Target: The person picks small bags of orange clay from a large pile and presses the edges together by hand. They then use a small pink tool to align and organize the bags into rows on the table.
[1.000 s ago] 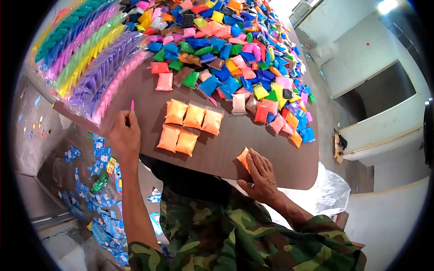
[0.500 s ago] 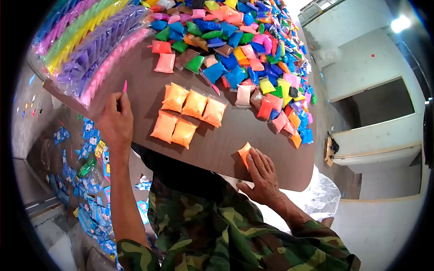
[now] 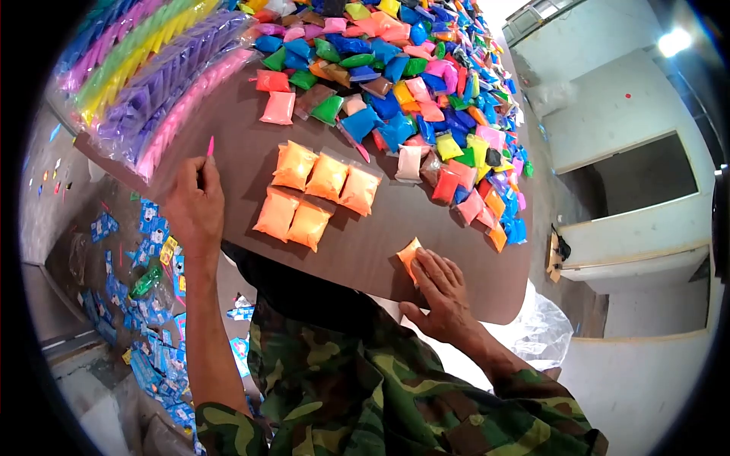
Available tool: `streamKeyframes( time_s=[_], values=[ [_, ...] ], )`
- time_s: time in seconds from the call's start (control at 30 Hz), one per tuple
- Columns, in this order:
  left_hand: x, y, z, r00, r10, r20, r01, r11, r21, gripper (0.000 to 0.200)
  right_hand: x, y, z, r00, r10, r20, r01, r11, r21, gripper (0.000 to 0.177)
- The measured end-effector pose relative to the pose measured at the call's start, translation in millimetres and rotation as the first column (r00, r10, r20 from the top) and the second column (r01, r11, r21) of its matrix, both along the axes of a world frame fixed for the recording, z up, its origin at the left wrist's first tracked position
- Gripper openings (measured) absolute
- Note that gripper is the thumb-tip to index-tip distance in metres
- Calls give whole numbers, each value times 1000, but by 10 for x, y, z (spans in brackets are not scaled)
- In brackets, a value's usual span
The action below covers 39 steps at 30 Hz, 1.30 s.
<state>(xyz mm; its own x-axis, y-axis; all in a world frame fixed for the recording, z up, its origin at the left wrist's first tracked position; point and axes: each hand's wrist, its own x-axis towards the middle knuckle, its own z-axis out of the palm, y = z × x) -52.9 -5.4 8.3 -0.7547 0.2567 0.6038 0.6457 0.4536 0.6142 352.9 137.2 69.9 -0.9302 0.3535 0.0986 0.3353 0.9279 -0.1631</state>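
My left hand (image 3: 195,201) is closed at the table's left edge, with a small pink plastic stick (image 3: 211,146) pinched upright between thumb and fingers. My right hand (image 3: 441,298) lies with stretched fingers over an orange packet (image 3: 408,257) near the front edge. The fingers cover part of that packet, and the thumb stands apart from it. Between my hands, several clear bags of orange clay-like stuff (image 3: 327,176) lie in two rows, three behind and two in front.
A big heap of multicoloured packets (image 3: 395,68) covers the back and right of the brown table (image 3: 350,262). Bundles of coloured plastic sleeves (image 3: 163,95) lie at the back left. Blue printed wrappers (image 3: 156,365) litter the floor; white plastic sheeting (image 3: 544,327) hangs right.
My right hand and the orange packet under it have shifted very slightly to the left. My left hand keeps its place with the pink stick.
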Motion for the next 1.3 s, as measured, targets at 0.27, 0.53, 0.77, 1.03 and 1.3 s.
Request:
streamKeyframes(
  time_s=[0.27,0.53,0.77,1.03,1.3],
  values=[
    [4,4,-18,1000,-8,12,8,1000,0,11,-101,112,5,999,-18,31,19,1000,-17,78],
    [25,11,11,999,-8,31,8,1000,21,12,-74,-29,-173,998,-11,-62,9,999,-45,80],
    [8,2,11,998,-13,58,14,1000,-17,11,6,-4,-296,990,-1,-141,-7,998,-57,77],
    [2,12,-51,1000,14,15,-14,1000,17,10,11,83,-200,998,-11,-56,6,997,-83,78],
    [-10,19,-55,1000,10,8,-10,1000,20,11,135,-88,-216,999,-25,-31,24,999,-29,80]
  ],
)
